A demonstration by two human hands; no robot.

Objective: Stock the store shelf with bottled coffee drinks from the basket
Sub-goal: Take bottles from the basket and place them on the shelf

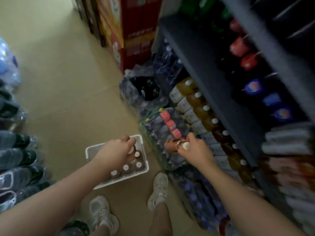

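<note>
A white basket [90,151] sits on the floor between my feet and the shelf, holding several brown coffee bottles with white caps [126,167]. My left hand [117,149] reaches into the basket and grips the top of one bottle [130,151]. My right hand [194,149] holds another coffee bottle [172,145] by its cap end, tilted, above shrink-wrapped packs. A row of the same coffee bottles [201,109] stands along the bottom shelf to the right of that hand.
The dark shelf unit [213,79] runs up the right side with soda bottles [252,86] on the upper level. Wrapped bottle packs [163,126] lie on the floor before it. Red cartons [129,31] stand behind. More wrapped packs [15,159] line the left.
</note>
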